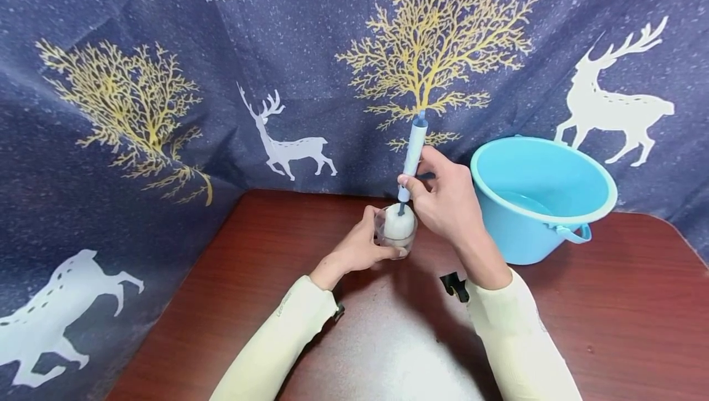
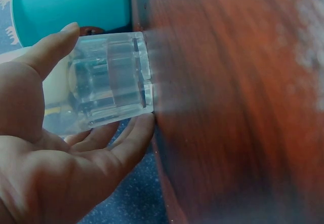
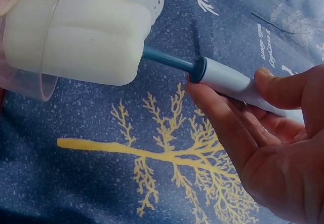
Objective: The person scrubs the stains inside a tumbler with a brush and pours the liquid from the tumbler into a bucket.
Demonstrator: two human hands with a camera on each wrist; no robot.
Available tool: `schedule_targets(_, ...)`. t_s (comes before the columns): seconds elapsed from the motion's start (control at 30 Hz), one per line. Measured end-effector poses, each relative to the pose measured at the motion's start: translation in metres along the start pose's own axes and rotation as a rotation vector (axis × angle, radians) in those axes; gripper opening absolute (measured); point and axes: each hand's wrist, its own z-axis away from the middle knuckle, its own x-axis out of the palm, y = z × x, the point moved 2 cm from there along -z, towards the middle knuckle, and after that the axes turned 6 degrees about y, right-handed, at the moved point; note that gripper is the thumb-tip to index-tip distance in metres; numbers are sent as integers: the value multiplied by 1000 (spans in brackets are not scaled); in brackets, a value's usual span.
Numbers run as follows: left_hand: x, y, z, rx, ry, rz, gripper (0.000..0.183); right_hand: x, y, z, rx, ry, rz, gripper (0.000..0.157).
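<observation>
A clear cup (image 1: 397,245) is held by my left hand (image 1: 360,247), thumb on one side and fingers on the other. In the left wrist view the cup's base (image 2: 144,72) is close to the tabletop; whether it touches, I cannot tell. My right hand (image 1: 450,199) grips the light blue handle (image 1: 413,152) of a sponge cup brush, thumb and fingers around it. The brush's white sponge head (image 3: 96,36) sits partly inside the cup, its upper end sticking out past the rim. A thin dark blue stem (image 3: 167,59) joins sponge and handle.
A light blue bucket (image 1: 512,235) with a side handle stands to the right of my right hand. The reddish-brown wooden table (image 1: 249,266) meets a dark blue cloth (image 1: 310,38) printed with deer and golden trees at its back.
</observation>
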Motion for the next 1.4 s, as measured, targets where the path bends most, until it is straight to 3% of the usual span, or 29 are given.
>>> schedule_targets(0.97,-1,0,0,20,13,-31,80,7,3,-2,95,-23,-101,14)
schedule_targets(1.4,-1,1,1,33,15,-47,83,12,4,0,88,31,-156,10)
